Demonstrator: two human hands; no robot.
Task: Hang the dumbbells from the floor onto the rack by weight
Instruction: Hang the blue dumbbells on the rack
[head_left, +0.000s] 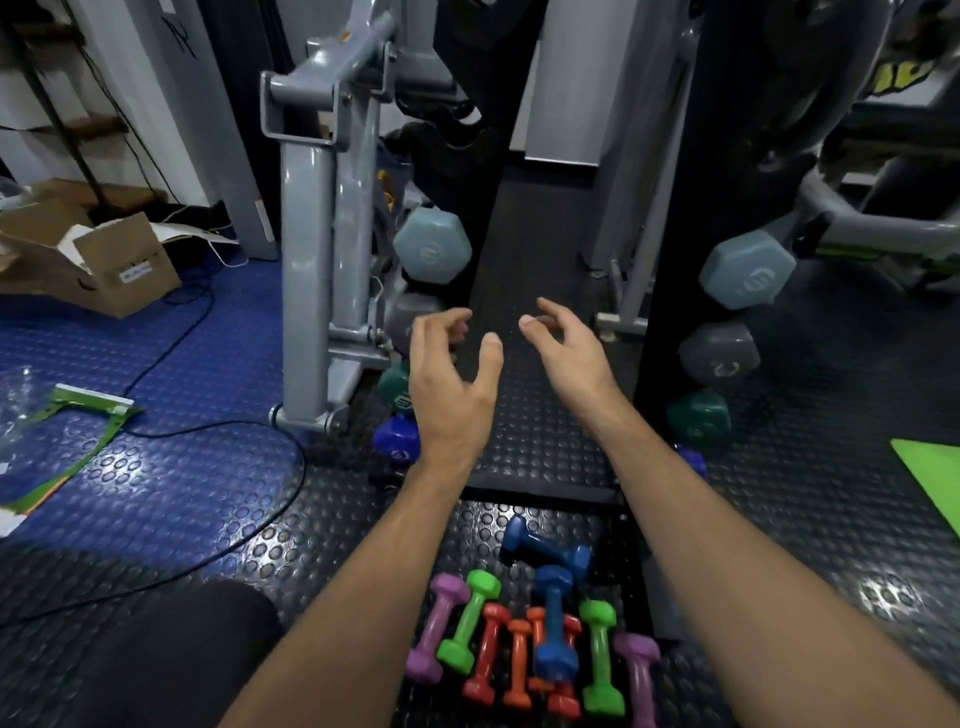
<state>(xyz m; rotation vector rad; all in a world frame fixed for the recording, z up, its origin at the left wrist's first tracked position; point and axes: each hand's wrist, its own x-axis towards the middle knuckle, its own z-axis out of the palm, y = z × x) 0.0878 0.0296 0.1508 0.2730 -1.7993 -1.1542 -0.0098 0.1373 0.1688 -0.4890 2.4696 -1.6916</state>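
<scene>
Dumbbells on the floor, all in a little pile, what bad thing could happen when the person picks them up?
A blue dumbbell lies across the orange ones, so pulling one out might roll the others. Both hands, the left hand and right hand, are empty and raised above the pile. The black cable on the floor nearby might trip a foot.
</scene>
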